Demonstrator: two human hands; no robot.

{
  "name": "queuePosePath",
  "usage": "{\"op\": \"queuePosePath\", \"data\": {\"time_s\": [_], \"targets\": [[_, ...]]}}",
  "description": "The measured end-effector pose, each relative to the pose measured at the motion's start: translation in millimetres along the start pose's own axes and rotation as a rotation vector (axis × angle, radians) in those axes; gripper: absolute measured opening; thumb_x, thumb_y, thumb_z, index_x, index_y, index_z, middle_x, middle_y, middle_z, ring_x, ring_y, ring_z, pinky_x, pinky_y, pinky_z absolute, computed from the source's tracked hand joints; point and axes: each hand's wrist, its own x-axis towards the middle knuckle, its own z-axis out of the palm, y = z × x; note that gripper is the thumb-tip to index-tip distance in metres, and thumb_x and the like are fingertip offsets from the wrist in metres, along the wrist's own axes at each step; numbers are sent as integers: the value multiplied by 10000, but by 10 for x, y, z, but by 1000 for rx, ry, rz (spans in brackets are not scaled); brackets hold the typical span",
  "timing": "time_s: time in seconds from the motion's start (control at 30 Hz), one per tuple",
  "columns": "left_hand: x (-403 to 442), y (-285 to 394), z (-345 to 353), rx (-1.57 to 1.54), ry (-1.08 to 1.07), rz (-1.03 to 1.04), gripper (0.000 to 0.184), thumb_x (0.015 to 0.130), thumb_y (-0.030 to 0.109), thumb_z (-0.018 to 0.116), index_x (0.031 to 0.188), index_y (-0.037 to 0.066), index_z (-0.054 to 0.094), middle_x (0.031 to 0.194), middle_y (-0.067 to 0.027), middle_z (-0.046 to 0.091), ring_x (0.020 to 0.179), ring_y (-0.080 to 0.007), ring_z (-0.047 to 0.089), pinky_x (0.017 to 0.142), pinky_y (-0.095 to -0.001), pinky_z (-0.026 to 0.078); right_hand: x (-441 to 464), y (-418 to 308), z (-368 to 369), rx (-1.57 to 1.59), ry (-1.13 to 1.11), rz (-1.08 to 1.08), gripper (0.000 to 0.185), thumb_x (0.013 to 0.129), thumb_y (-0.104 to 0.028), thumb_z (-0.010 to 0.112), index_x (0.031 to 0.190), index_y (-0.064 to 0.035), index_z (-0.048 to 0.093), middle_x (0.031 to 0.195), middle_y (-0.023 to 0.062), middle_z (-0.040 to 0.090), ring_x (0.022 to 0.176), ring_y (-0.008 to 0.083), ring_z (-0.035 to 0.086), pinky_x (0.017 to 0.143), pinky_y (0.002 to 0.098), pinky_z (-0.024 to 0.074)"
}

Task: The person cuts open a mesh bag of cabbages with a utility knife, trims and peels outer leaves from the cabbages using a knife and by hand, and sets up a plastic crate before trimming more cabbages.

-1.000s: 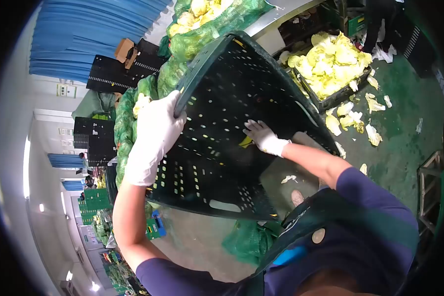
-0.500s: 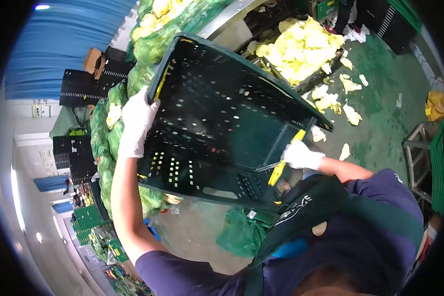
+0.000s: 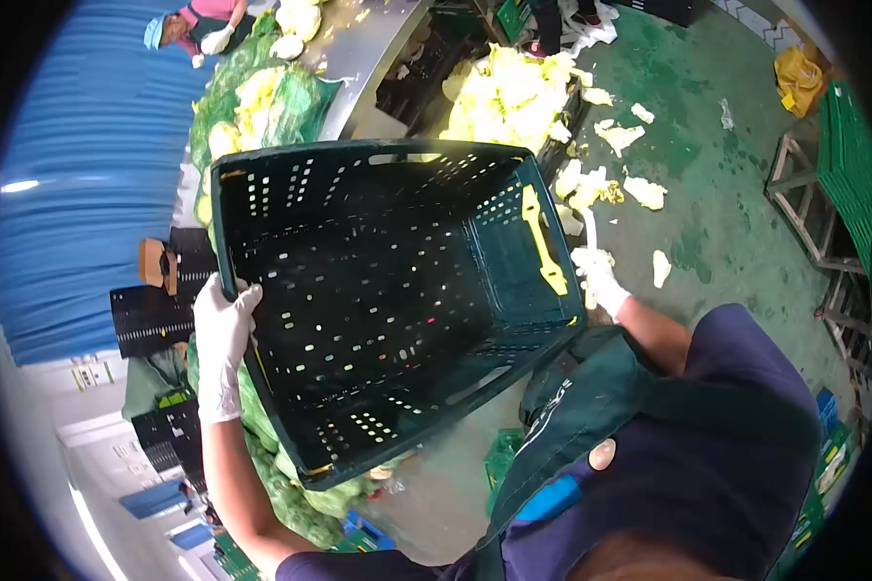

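A dark green perforated plastic crate (image 3: 378, 281) is held up tilted in front of me, its open side facing me. Nothing lies inside it, and light shows through its holes. A yellow handle piece (image 3: 545, 240) runs along its right end wall. My left hand (image 3: 225, 334), in a white glove, is closed over the left rim, thumb on the inner side. At the outside of the right end, my gloved right hand (image 3: 599, 279) is closed against the crate, its fingers partly hidden. A pale strip (image 3: 589, 230) shows just above that hand; I cannot tell what it is.
Yellowish cabbage leaves (image 3: 513, 97) fill a container behind the crate, with loose leaves (image 3: 644, 192) on the green floor. Netted cabbages (image 3: 291, 107) lie along a metal table (image 3: 368, 48). A co-worker (image 3: 199, 27) is at the far left. Stacked green crates (image 3: 848, 165) stand right.
The crate has swung round and lower, opening more towards me. My right hand has moved from the yellow handle to outside the end wall. My left hand, still on the rim, is lower.
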Motion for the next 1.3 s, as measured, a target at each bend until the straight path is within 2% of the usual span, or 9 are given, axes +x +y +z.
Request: {"op": "queuePosePath", "data": {"time_s": [0.27,0.43,0.67,0.9,0.97,1.03,1.1,1.17,1.3], "targets": [[351,-222,378,-269,9,-26,176,804,127,653,822,40,502,531,-2,456,395,-87,438,367,-235,375,933,-963,-50,-535,96,-413,225,601,-134,763,738,-39,612,619,17,537,539,117,511,464,272,409],[848,-870,1465,-701,39,-128,140,803,51,622,855,50,492,575,4,466,424,-81,428,387,-226,367,1411,-2475,-95,-1209,379,-620,427,592,-275,759,903,0,657,877,182,646,835,336,615,738,392,503],[1851,-1636,4243,-1051,94,-406,186,806,-16,601,966,40,526,746,-14,505,591,-90,469,527,-232,406,2483,-4231,546,-1621,610,-816,221,623,-138,632,827,-72,685,855,194,640,835,363,612,747,417,488],[3236,-1361,5366,-1226,-62,-430,284,892,75,518,1163,4,478,783,-49,543,603,-145,527,524,-280,453,3076,-4723,979,-1637,610,-1007,379,688,-51,595,1067,-50,608,984,181,603,952,354,576,818,401,472],[3659,-1533,6276,-710,220,-186,411,898,93,504,1281,-30,420,1017,-152,609,850,-270,594,774,-345,477,3041,-4492,599,-1805,543,-924,425,692,-39,597,1114,-25,552,1034,186,568,991,358,553,832,394,465],[3711,-919,5894,-689,197,-399,390,871,195,570,1159,-54,485,1017,-239,629,905,-398,607,833,-418,462,2753,-4033,130,-1827,549,-879,405,682,4,590,1084,-16,540,1082,197,553,988,365,547,822,402,461],[3715,-931,5847,-590,135,-452,423,870,201,574,1197,-47,475,1023,-234,628,902,-396,606,823,-402,469,2564,-3430,-736,-835,633,-430,340,667,-3,594,1007,19,578,965,227,557,937,393,552,788,396,460],[3713,-925,5627,-775,27,-464,411,902,127,486,1261,-67,436,1200,-250,545,1091,-344,541,946,-382,398,1873,-2860,-1114,-1978,629,-314,157,698,-69,600,841,-7,621,845,222,591,831,359,590,707,382,475],[3724,-940,5561,-654,14,-403,428,919,178,478,1256,-83,434,1221,-267,527,1091,-387,528,947,-411,390,770,-1617,-1398,-1574,835,166,142,680,-155,639,769,-44,639,714,197,613,689,357,612,623,408,484]]}}
